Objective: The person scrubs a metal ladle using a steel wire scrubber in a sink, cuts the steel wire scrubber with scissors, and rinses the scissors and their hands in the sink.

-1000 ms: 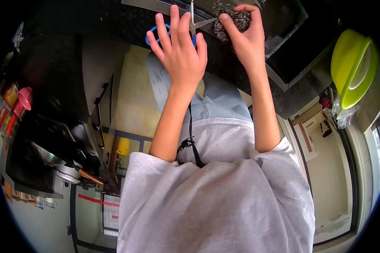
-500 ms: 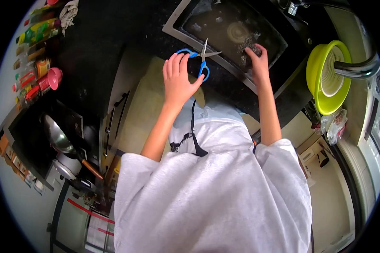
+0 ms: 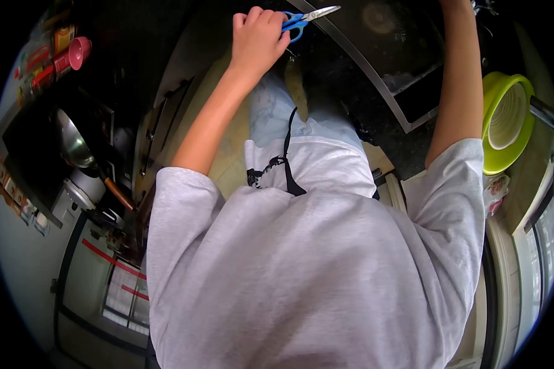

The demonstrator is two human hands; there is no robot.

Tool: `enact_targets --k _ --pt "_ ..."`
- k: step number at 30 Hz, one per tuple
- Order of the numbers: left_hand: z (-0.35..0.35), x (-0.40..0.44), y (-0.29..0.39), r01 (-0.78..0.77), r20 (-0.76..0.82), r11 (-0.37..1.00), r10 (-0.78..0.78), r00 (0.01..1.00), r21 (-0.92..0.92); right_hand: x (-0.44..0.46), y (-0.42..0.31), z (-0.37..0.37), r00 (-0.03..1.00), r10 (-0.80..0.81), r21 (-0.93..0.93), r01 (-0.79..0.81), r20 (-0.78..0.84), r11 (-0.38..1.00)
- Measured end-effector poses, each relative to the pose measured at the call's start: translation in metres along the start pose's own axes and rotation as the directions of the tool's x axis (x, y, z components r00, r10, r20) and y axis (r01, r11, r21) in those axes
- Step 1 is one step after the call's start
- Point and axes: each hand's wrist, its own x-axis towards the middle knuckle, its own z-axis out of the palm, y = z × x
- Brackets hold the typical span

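Note:
My left hand (image 3: 258, 38) is closed around the blue handles of a pair of scissors (image 3: 317, 15), near the top edge of the view. The scissors' blades lie together and point right, over the metal rim of the sink (image 3: 378, 83). My right arm (image 3: 460, 67) stretches up past the right side of the sink and leaves the view at the top. The right hand itself is cut off, so what it touches or holds is hidden. The sink's drain (image 3: 378, 17) shows dimly at its bottom.
A green basin (image 3: 523, 144) with a white strainer (image 3: 508, 120) inside stands at the right. To the left are a wok (image 3: 74, 138) on the stove, a pink cup (image 3: 79, 53) and several bottles and packets. A plastic bag (image 3: 495, 190) hangs below the basin.
The scissors' blades have closed and swung to the right in my left hand. My right hand has left the sink and the dark scrubber and gone up out of view. The camera view has shifted.

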Motion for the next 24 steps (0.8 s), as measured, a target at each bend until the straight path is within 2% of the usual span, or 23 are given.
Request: enact_targets --k 1,2,3,5,6,7,8,9,10,11,13,15,16,17,18,19,20,21,22,23,24 --pt "-0.003 -0.003 -0.006 0.098 -0.048 0.987 -0.104 0.993 -0.124 -0.008 0.008 -0.011 1.0 0.0 -0.002 0.0 0.004 1.0" --pt "-0.006 -0.007 -0.013 0.101 -0.051 0.987 -0.108 0.993 -0.126 -0.02 0.023 -0.029 0.997 -0.033 -0.138 0.023 -0.069 0.99" --pt "-0.01 -0.014 -0.023 0.178 -0.041 0.944 -0.197 0.98 -0.277 -0.033 0.04 -0.042 0.988 -0.073 -0.272 0.034 -0.134 0.962" --pt "-0.019 -0.028 -0.034 0.307 0.016 0.78 -0.357 0.934 -0.546 -0.074 0.076 -0.064 0.997 0.068 -0.443 -0.075 -0.032 0.893" --pt "-0.035 -0.028 -0.029 0.394 0.09 0.731 -0.418 0.904 -0.557 -0.101 0.085 -0.061 0.992 0.087 -0.617 -0.016 0.086 0.787" --pt "-0.043 -0.028 -0.024 0.4 0.094 0.732 -0.421 0.902 -0.552 -0.125 0.096 -0.054 0.983 0.005 -0.681 0.123 0.183 0.722" --pt "-0.045 -0.025 -0.016 0.381 0.084 0.705 -0.418 0.905 -0.598 -0.15 0.099 -0.034 0.973 0.078 -0.672 0.091 0.217 0.735" --pt "-0.047 -0.019 -0.006 0.36 0.072 0.675 -0.415 0.907 -0.644 -0.166 0.104 -0.019 0.933 0.163 -0.621 0.077 0.32 0.78" --pt "-0.048 -0.009 0.008 0.343 0.078 0.662 -0.396 0.915 -0.666 -0.191 0.097 0.01 0.919 0.185 -0.554 0.043 0.349 0.831" --pt "-0.043 0.001 0.019 0.27 0.05 0.654 -0.335 0.941 -0.706 -0.198 0.108 0.023 0.898 0.14 -0.448 0.069 0.417 0.892" --pt "-0.038 0.019 0.046 0.167 0.006 0.702 -0.226 0.974 -0.692 -0.217 0.111 0.069 0.951 0.131 -0.086 -0.111 0.281 0.99" --pt "-0.025 0.029 0.07 0.174 -0.015 0.713 -0.25 0.968 -0.679 -0.196 0.13 0.048 0.899 0.256 0.193 -0.339 0.354 0.921" --pt "-0.02 0.033 0.074 0.168 0.011 0.726 -0.216 0.976 -0.667 -0.186 0.124 0.047 0.956 0.182 0.158 -0.221 0.229 0.963" --pt "-0.021 0.034 0.078 0.097 -0.036 0.746 -0.16 0.986 -0.659 -0.173 0.116 0.037 0.98 0.098 0.119 -0.12 0.175 0.986" --pt "-0.024 0.032 0.08 0.127 0.013 0.752 -0.156 0.988 -0.646 -0.152 0.121 0.015 0.998 0.004 -0.126 0.003 0.057 0.992" --pt "-0.028 0.029 0.082 0.161 0.065 0.761 -0.155 0.986 -0.628 -0.123 0.136 -0.023 0.977 -0.207 -0.608 0.199 0.058 0.768" --pt "-0.028 0.022 0.077 0.143 0.06 0.763 -0.135 0.989 -0.63 -0.102 0.149 -0.054 0.925 -0.37 -0.874 0.251 0.089 0.416" --pt "-0.022 0.015 0.071 0.152 0.111 0.803 -0.108 0.988 -0.576 -0.078 0.176 -0.095 0.932 -0.354 -0.963 0.157 0.072 0.218" --pt "-0.018 0.01 0.065 0.158 0.159 0.837 -0.086 0.984 -0.524 -0.065 0.195 -0.123 0.943 -0.332 -0.996 0.048 0.02 0.078" --pt "-0.017 0.006 0.061 0.165 0.167 0.842 -0.09 0.982 -0.514 -0.051 0.213 -0.144 0.946 -0.313 -0.996 -0.07 -0.085 0.059" --pt "-0.017 0.002 0.059 0.173 0.174 0.845 -0.097 0.98 -0.505 -0.054 0.237 -0.158 0.961 -0.276 -0.998 -0.001 0.018 -0.069"
